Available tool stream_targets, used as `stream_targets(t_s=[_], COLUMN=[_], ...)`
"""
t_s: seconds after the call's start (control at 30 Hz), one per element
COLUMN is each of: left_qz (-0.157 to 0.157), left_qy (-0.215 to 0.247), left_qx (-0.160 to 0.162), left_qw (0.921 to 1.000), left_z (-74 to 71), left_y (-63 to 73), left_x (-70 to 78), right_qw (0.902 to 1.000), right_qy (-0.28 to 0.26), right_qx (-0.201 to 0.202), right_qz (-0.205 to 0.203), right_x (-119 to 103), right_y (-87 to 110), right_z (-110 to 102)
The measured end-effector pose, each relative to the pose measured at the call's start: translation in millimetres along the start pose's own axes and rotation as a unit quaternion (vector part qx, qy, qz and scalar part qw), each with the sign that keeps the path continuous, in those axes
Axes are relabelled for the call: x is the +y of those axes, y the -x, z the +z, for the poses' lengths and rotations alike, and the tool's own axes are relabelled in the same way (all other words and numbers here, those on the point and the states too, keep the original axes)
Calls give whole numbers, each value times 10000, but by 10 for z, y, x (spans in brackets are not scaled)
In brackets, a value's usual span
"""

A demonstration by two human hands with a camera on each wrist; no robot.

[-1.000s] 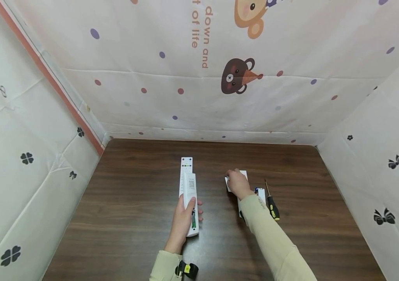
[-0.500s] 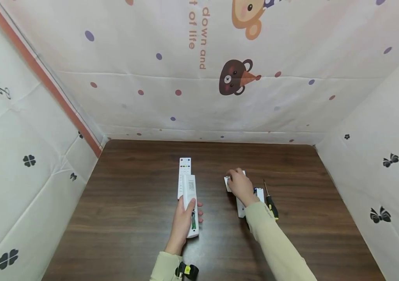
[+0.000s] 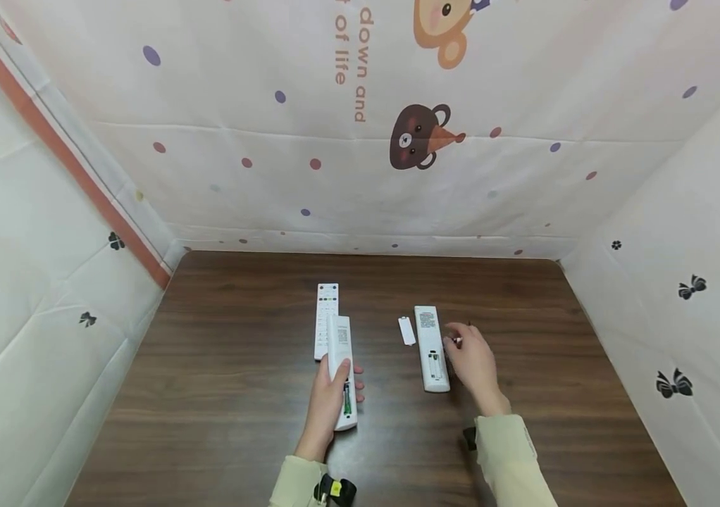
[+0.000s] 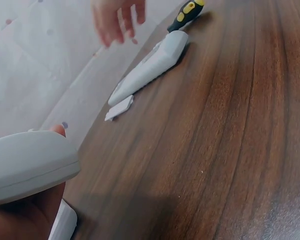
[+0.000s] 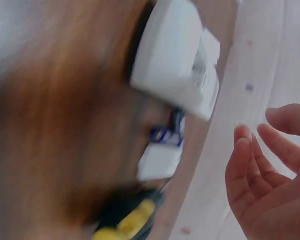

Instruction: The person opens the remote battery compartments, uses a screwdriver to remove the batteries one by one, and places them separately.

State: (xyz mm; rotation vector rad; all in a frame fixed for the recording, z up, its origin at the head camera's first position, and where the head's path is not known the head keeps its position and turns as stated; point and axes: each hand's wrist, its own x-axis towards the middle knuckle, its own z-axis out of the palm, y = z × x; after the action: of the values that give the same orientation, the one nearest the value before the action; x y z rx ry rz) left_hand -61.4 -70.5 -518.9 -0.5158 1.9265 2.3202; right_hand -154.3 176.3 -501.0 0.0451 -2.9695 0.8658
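Note:
My left hand (image 3: 325, 405) grips a white remote control (image 3: 339, 338), back side up, its battery compartment uncovered near the thumb. A second remote (image 3: 326, 310) lies buttons up, partly overlapped by the held one. Right of these, a third remote (image 3: 427, 331) rests back up with an open battery compartment; a white battery cover (image 3: 406, 331) lies to its left. My right hand (image 3: 477, 366) hovers just right of that remote, fingers loosely bent and holding nothing. Blue batteries (image 5: 165, 135) and another white cover (image 5: 159, 162) lie beneath it, mostly hidden in the head view.
A black and yellow screwdriver (image 5: 132, 220) lies beyond the batteries, largely covered by the right hand in the head view. The brown wooden table (image 3: 239, 408) meets printed white sheets (image 3: 334, 190) at the back and on both sides.
My right hand has left the loose cover beside the third remote and moved right and toward me, uncovering both. The left hand keeps its hold on the remote.

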Motion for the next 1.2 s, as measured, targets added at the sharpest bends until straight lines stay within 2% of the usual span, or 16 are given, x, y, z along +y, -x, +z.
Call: stream_targets(t_s=[0.17, 0.4, 0.63, 0.9, 1.0, 1.2], left_qz=[19, 62, 312, 197, 245, 266], left_qy=[47, 221, 712, 908, 944, 842], left_qx=[111, 164, -14, -188, -248, -250], left_qw=[9999, 9996, 9970, 9955, 9949, 9958], left_z=[-24, -29, -61, -96, -90, -68], left_y=[8, 44, 43, 65, 100, 176], left_x=[17, 81, 107, 203, 276, 354], right_qw=[9982, 9914, 9883, 9823, 9813, 9745], right_qy=[-90, -58, 139, 67, -105, -845], right_qx=[169, -228, -401, -730, -515, 418], right_qz=[569, 1291, 1464, 1725, 1853, 2038], right_x=[218, 457, 593, 663, 691, 661], right_y=[125, 244, 299, 340, 347, 391], right_z=[-95, -90, -77, -59, -31, 21])
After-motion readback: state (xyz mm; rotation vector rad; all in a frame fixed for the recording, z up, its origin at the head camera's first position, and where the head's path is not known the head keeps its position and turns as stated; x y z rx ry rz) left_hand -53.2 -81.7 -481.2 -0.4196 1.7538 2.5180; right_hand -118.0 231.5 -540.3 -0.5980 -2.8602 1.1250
